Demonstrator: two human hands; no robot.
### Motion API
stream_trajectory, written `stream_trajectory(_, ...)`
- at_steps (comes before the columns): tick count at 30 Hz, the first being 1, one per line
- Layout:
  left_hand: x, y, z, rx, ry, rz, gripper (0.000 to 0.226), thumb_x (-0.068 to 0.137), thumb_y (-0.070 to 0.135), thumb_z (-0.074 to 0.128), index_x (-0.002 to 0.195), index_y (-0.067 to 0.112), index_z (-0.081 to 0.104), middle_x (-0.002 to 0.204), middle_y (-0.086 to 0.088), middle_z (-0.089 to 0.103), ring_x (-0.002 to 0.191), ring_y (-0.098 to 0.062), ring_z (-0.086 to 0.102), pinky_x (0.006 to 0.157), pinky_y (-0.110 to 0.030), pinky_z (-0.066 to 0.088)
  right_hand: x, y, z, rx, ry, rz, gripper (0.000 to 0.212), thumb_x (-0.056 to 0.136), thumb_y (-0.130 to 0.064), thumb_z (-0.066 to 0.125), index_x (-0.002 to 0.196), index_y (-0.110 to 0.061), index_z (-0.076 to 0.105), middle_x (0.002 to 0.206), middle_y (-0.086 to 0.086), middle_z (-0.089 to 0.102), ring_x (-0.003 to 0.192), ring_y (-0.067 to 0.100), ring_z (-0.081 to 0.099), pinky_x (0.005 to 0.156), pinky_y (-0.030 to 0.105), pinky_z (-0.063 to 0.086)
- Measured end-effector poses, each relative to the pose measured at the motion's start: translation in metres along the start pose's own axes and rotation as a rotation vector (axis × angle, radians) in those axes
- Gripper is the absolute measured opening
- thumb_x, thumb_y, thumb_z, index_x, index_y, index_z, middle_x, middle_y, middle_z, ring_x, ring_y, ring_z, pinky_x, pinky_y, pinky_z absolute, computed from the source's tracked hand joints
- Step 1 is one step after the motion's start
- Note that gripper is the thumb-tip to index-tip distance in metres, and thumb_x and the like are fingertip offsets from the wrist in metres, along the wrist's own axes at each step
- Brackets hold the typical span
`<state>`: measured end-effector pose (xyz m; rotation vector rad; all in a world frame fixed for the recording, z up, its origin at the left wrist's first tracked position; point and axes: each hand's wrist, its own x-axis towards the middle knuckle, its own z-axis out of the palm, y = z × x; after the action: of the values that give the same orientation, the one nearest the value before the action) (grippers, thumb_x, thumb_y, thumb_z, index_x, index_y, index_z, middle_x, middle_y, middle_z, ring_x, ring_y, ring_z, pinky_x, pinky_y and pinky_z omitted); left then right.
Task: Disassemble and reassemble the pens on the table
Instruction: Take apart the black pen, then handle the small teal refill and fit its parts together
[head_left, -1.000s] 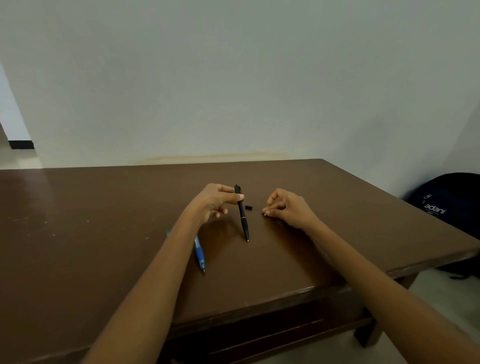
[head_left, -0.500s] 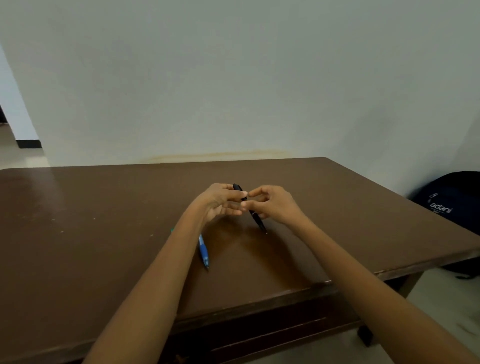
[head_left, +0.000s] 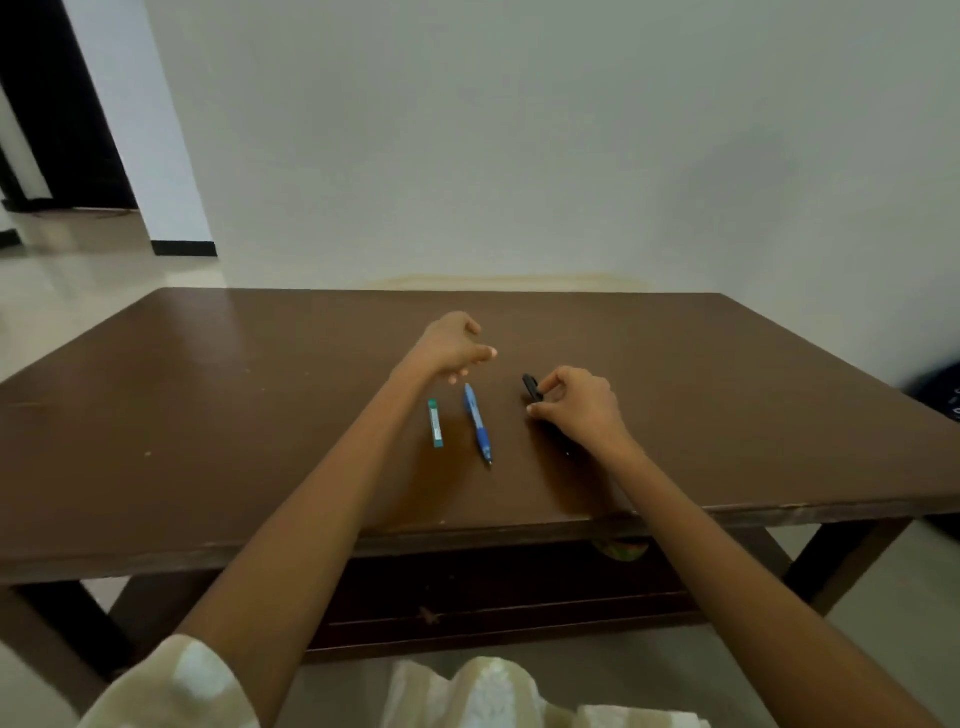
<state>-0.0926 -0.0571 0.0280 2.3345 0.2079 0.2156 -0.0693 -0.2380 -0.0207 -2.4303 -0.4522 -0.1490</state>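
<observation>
My right hand has its grip clamped on the black pen, low over the brown desk, with the blue pen and a small green piece lying flat just left of it, and my left hand beyond them, fingers loose, holding nothing.

Setting: plain room in a home, sparsely furnished. Low dark-brown wooden worktop with a lower shelf stands against a bare pale wall. Glossy light tiled floor, black skirting strip, dark doorway at the left.
</observation>
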Motion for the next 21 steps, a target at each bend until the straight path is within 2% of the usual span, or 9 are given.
stream_trajectory(3,-0.008,-0.021,-0.006,0.064,0.032,0.031,0.047,0.088,0.027,0.060,0.130,0.013,0.044,0.125,-0.007,0.053,0.083,-0.013,0.055,0.052,-0.020,0.040,-0.002,-0.002,0.003,-0.029,-0.023,0.001,0.023,0.076,-0.029,0.076,0.091,-0.023,0.060,0.097,0.000,0.068,0.088,0.013,0.063,0.083,0.033,0.053)
stream_trajectory(7,-0.020,-0.050,-0.012,-0.016,0.003,0.011,0.049,0.087,0.033,0.061,0.130,0.016,0.045,0.122,-0.007,0.055,0.092,-0.014,0.053,0.058,-0.022,0.043,-0.006,-0.005,0.001,-0.008,-0.032,0.004,0.027,0.079,-0.033,0.072,0.099,-0.019,0.059,0.096,0.000,0.066,0.079,0.008,0.060,0.077,0.028,0.052)
stream_trajectory(9,-0.027,-0.063,-0.016,0.016,-0.039,0.011,0.058,0.084,0.040,0.062,0.133,0.017,0.042,0.124,-0.007,0.053,0.096,-0.013,0.052,0.069,-0.026,0.047,-0.009,-0.013,-0.001,0.025,0.039,-0.038,0.026,0.081,-0.035,0.069,0.099,-0.018,0.059,0.092,-0.002,0.063,0.078,0.006,0.057,0.072,0.023,0.047)
stream_trajectory(11,-0.033,-0.072,-0.023,0.109,-0.128,-0.015,0.074,0.079,0.050,0.064,0.138,0.016,0.036,0.131,-0.008,0.047,0.106,-0.015,0.049,0.089,-0.032,0.045,-0.011,-0.026,-0.003,0.045,0.096,-0.124,0.021,0.083,-0.033,0.068,0.096,-0.018,0.061,0.088,-0.006,0.060,0.077,0.005,0.054,0.065,0.016,0.041)
stream_trajectory(14,-0.040,-0.073,-0.026,0.372,-0.260,-0.082,0.098,0.068,0.065,0.065,0.143,0.017,0.025,0.141,-0.009,0.032,0.125,-0.025,0.039,0.103,-0.043,0.038,-0.012,-0.052,0.006,0.006,-0.005,-0.232,0.010,0.087,-0.024,0.064,0.095,-0.017,0.063,0.093,-0.003,0.064,0.078,0.004,0.053,0.058,0.009,0.034)
stream_trajectory(17,-0.043,-0.067,-0.020,0.593,-0.330,-0.064,0.105,0.063,0.071,0.065,0.143,0.017,0.023,0.140,-0.010,0.025,0.129,-0.028,0.029,0.105,-0.047,0.034,-0.013,-0.075,0.022,-0.078,-0.138,-0.291,0.013,0.088,-0.022,0.061,0.101,-0.018,0.063,0.103,-0.001,0.065,0.082,0.007,0.055,0.068,0.017,0.043)
stream_trajectory(21,-0.041,-0.065,-0.020,0.556,-0.374,-0.073,0.099,0.064,0.069,0.066,0.140,0.020,0.026,0.134,-0.008,0.029,0.122,-0.026,0.035,0.103,-0.047,0.036,-0.006,-0.084,0.033,-0.105,-0.190,-0.300,0.014,0.091,-0.022,0.057,0.104,-0.021,0.062,0.106,-0.003,0.065,0.087,0.009,0.060,0.078,0.027,0.052)
